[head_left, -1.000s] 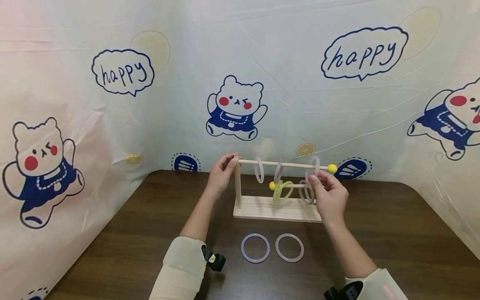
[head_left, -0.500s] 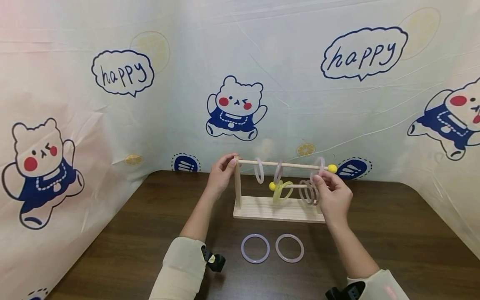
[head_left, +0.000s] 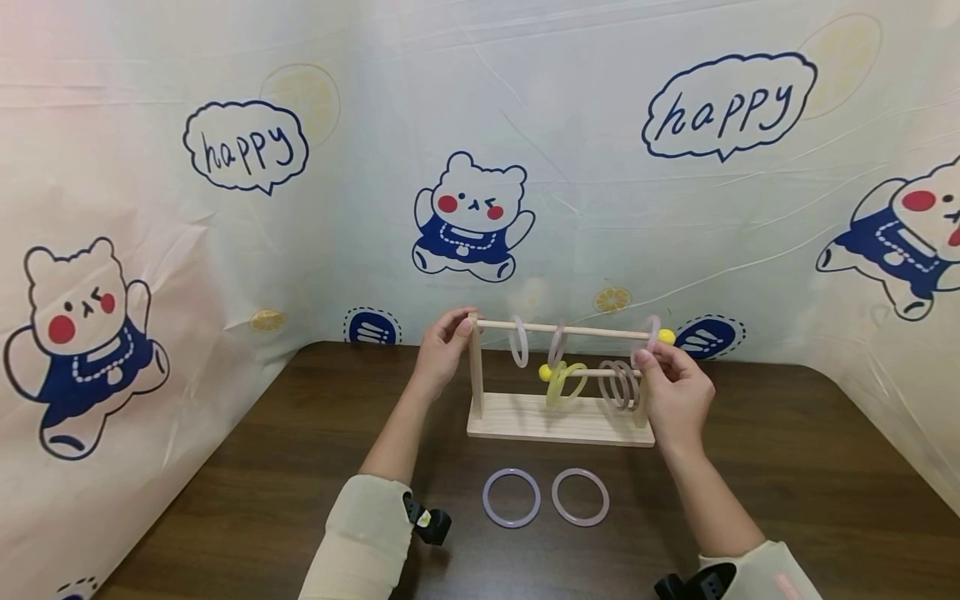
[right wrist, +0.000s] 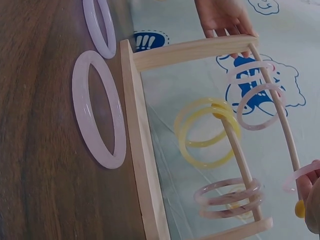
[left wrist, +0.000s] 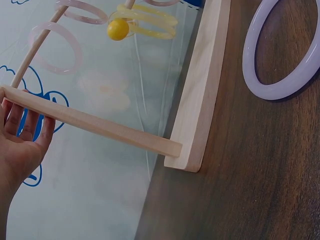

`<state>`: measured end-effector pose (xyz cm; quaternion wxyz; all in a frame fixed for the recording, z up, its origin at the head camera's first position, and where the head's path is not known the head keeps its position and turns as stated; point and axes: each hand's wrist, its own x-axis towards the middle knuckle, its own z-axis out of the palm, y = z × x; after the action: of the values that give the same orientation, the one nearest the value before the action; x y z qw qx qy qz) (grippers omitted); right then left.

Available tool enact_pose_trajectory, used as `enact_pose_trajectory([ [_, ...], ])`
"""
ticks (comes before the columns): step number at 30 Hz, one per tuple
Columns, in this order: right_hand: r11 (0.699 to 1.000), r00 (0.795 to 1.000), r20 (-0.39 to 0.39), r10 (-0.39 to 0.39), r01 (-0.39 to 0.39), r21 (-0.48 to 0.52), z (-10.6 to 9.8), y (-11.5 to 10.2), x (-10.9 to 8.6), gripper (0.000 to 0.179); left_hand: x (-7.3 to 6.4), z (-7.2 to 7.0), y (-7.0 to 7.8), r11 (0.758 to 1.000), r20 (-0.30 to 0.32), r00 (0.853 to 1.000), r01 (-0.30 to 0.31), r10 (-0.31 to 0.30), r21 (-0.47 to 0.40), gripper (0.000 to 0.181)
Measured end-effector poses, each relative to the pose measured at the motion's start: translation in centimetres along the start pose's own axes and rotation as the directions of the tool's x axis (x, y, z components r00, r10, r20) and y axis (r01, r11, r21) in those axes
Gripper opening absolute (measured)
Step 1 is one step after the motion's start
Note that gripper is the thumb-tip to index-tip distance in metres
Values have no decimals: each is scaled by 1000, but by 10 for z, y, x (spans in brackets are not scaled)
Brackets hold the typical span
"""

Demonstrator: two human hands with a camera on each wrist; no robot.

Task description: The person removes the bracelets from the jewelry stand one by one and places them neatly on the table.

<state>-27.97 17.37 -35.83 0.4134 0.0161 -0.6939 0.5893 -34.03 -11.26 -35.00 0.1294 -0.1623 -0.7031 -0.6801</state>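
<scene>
A wooden bangle stand has a long upper rod and a shorter lower one. My left hand grips the top of its left post, fingers behind and thumb in front. Near the yellow ball at the upper rod's right end, my right hand pinches a pale pink bangle that encircles the rod. Farther left on that rod hang a whitish bangle and a pinkish one. The lower rod carries yellow bangles by its ball and brownish-pink marbled bangles near the right post.
A purple bangle and a pale pink-lilac bangle lie flat on the dark wooden table, in front of the stand. Behind the table hangs a printed curtain.
My right hand has moved right along the upper rod, bringing the pale pink bangle closer to the yellow ball. My left hand stays on the post.
</scene>
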Motion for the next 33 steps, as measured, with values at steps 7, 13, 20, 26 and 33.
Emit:
enact_pose_trajectory([
  [7, 1000, 1000, 10, 13, -13, -9, -4, 0, 3, 18, 0, 0, -2, 1000, -2, 1000, -15, 15, -9, 33],
  [13, 999, 999, 11, 33, -33, -24, -7, -14, 3, 18, 0, 0, -1, 1000, 0, 1000, -9, 9, -8, 34],
  [20, 999, 999, -5, 45, -45, 15, -11, -26, 3, 17, -1, 0, 0, 1000, -3, 1000, -11, 11, 5, 35],
  [26, 998, 998, -22, 58, -58, 1, -14, -9, 8, 17, 0, 0, -1, 1000, 5, 1000, -14, 14, -5, 35],
  [33, 999, 997, -67, 50, -51, -16, -19, 5, 11, 17, 0, 0, 0, 1000, -1, 1000, -6, 6, -11, 33],
])
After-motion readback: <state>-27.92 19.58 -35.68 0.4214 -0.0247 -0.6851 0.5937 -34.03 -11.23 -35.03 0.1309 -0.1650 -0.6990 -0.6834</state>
